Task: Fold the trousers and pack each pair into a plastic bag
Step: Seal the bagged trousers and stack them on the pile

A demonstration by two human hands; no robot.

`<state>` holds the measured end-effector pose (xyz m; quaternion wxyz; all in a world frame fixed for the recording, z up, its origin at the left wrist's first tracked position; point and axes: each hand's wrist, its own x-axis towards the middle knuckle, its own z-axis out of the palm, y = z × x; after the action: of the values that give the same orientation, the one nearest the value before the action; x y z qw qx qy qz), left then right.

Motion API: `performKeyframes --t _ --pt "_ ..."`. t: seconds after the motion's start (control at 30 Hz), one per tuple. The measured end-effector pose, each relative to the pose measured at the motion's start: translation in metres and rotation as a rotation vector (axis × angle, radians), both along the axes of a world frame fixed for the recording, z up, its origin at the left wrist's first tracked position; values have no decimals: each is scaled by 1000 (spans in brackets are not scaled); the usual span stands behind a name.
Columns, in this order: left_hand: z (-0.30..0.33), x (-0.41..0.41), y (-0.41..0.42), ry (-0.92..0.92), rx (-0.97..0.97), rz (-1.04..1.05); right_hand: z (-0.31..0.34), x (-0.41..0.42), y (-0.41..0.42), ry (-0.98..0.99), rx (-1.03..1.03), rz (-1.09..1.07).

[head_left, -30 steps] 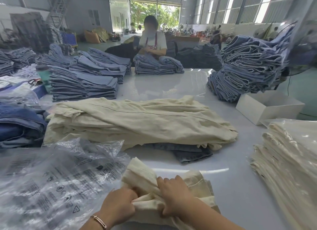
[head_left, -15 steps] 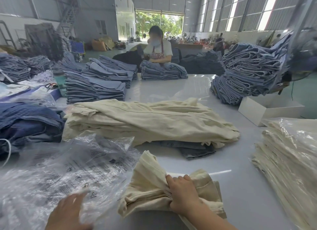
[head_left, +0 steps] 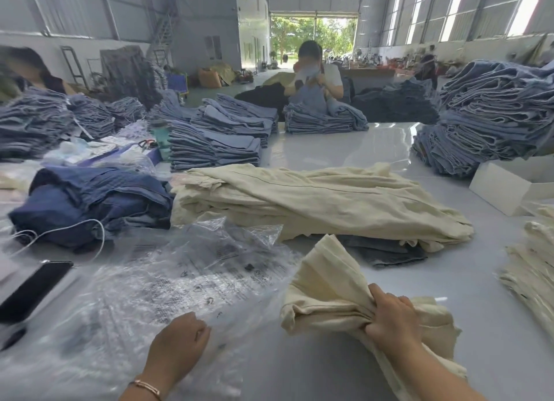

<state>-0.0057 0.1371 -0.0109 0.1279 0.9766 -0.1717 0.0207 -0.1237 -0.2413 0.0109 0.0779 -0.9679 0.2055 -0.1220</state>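
A folded pair of cream trousers lies on the white table near the front edge, its far end fanned upward. My right hand grips the bunched folds at its near end. To the left is a loose heap of clear printed plastic bags. My left hand rests on this heap with fingers curled around the plastic of a bag. Behind lies a pile of unfolded cream trousers. A stack of bagged cream trousers is at the right edge.
Dark blue jeans with a white cable lie at the left, and a black phone near the left edge. A dark grey pair pokes out under the cream pile. A white box, tall denim stacks and a person stand beyond.
My left hand let go of the folded trousers and moved left onto the plastic bags, where its fingers curled. The right hand kept its grip, and the view turned leftward.
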Motion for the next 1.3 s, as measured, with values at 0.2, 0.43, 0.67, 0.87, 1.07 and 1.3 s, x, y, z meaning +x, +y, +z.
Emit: performKeyframes --t 0.2,0.43,0.67,0.87,1.07,1.3 --pt "20 -8 -25 189 -351 160 10 -7 -10 -32 161 -126" --pt "36 -33 -129 857 -1148 131 22 -16 -21 -174 336 -167" --pt "11 -51 -117 305 -450 -242 22 -34 -61 -215 384 -302" --pt "-26 -93 -70 -63 -61 -398 -7 -39 -59 -17 120 -261" --pt "-37 -110 -73 -111 -19 -595 -10 -40 -66 -90 157 -283" --pt "-31 -130 -141 -43 -221 -337 12 -51 -83 -252 406 -231"
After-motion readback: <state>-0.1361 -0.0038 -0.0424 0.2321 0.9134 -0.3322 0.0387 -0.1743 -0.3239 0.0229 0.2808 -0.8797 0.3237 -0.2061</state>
